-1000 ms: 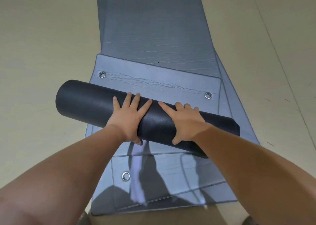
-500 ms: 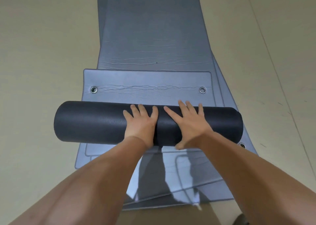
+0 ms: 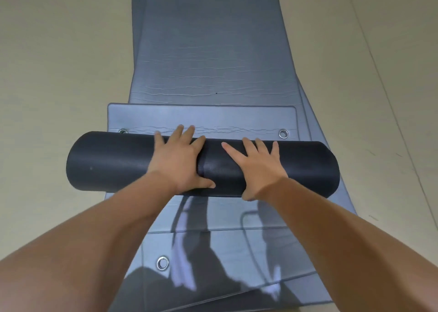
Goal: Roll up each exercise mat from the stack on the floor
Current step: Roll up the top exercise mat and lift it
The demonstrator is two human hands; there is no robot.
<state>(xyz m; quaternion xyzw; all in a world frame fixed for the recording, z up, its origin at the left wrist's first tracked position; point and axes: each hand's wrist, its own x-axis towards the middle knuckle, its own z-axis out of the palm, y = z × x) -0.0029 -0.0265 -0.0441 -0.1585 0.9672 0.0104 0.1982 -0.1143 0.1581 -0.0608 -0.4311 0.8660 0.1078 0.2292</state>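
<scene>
On the stack of flat grey foam mats (image 3: 213,51) laid along the beige floor (image 3: 59,51), a rolled black exercise mat (image 3: 113,162) is pressed under the left hand (image 3: 177,162) and right hand (image 3: 258,167), with the fingers of both spread flat.

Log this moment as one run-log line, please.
step: mid-roll | left hand: flat, pressing rolled mat | right hand: flat, pressing rolled mat | unrolled tail: short strip beyond roll | mat stack: flat underneath

A single wide-angle camera, worn on the head, is looking forward and steeply down at the floor (image 3: 47,75) from close above. The left hand (image 3: 177,160) and right hand (image 3: 258,167) are reaching in from the lower corners, the rolled mat (image 3: 113,165) is crossing mid-frame, and the flat mats (image 3: 213,51) are running off the top edge.
</scene>
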